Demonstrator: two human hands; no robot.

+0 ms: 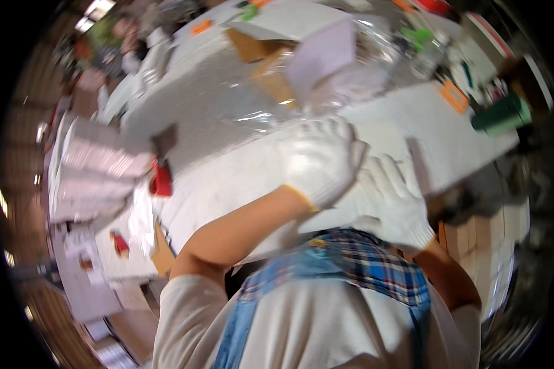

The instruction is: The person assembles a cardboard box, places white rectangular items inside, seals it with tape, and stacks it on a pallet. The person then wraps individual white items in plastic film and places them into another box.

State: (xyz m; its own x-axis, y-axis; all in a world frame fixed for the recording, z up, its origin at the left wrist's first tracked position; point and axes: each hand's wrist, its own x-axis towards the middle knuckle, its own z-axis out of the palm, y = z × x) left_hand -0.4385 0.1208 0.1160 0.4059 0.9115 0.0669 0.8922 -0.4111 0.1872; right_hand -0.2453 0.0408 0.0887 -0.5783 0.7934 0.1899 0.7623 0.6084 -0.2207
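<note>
While left hand [317, 161] curls, right hand [395, 200] splays

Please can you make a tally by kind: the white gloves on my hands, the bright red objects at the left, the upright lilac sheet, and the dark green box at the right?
White gloves, on left hand and right hand: 2
Bright red objects: 2
Lilac sheet: 1
Dark green box: 1
Total: 6
</note>
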